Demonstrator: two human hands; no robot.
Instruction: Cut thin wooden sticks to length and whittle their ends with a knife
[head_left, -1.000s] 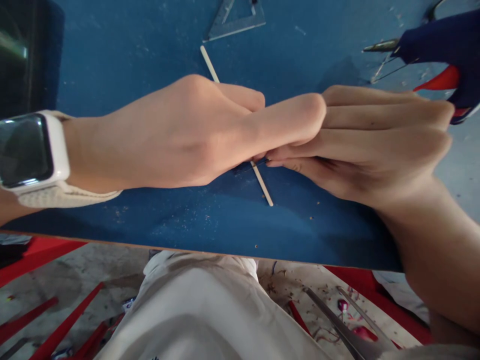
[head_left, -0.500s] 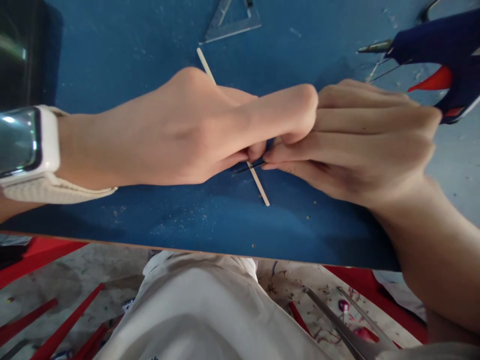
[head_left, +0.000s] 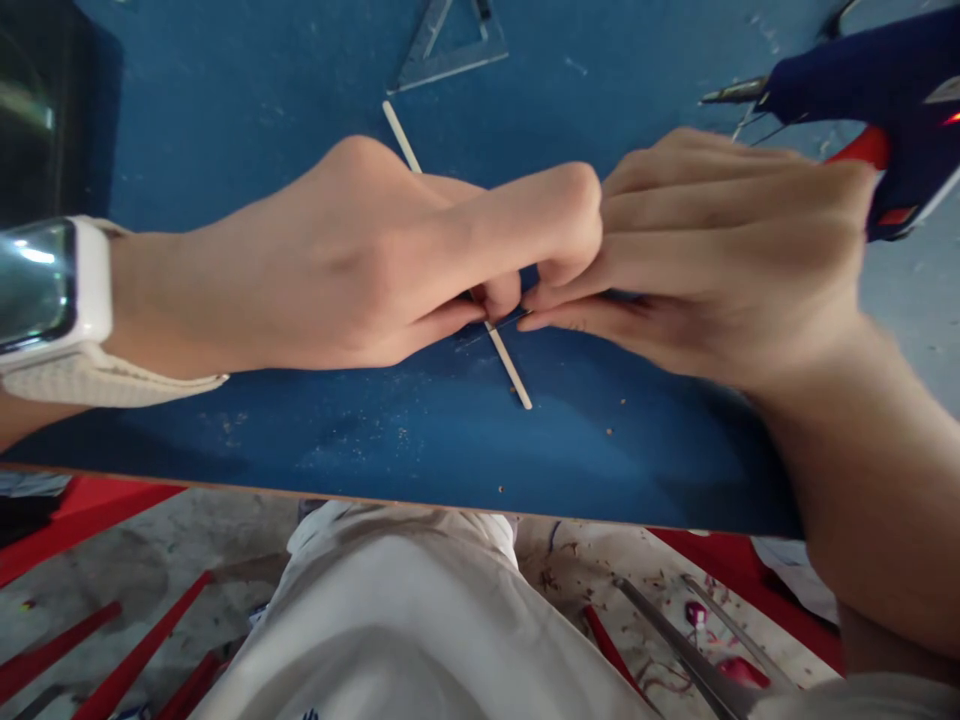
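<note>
A thin pale wooden stick (head_left: pixel 510 368) runs slantwise under my left hand (head_left: pixel 375 260), both its ends showing. The thumb and fingers of that hand are pinched on the stick. Close on the right, my right hand (head_left: pixel 720 250) pinches a thin dark thread or wire (head_left: pixel 511 319) between thumb and fingertips. This strand reaches across to the stick right by the left fingertips; whether it is wound round the stick I cannot tell. The knuckles of the two hands nearly touch, and the left fingers hide the middle of the stick.
A dark blue glue gun (head_left: pixel 840 80) with a red trigger lies at the upper right, nozzle pointing left. A clear set square (head_left: pixel 450 65) rests beyond the stick. At the upper left is a dark glossy object (head_left: pixel 45 120). The blue tabletop (head_left: pixel 360 430) ends before my lap.
My right hand has shifted slightly up, and the strand's gap to my left fingers looks a bit wider. The whole view has drifted a little left. Both hands keep their pinch.
</note>
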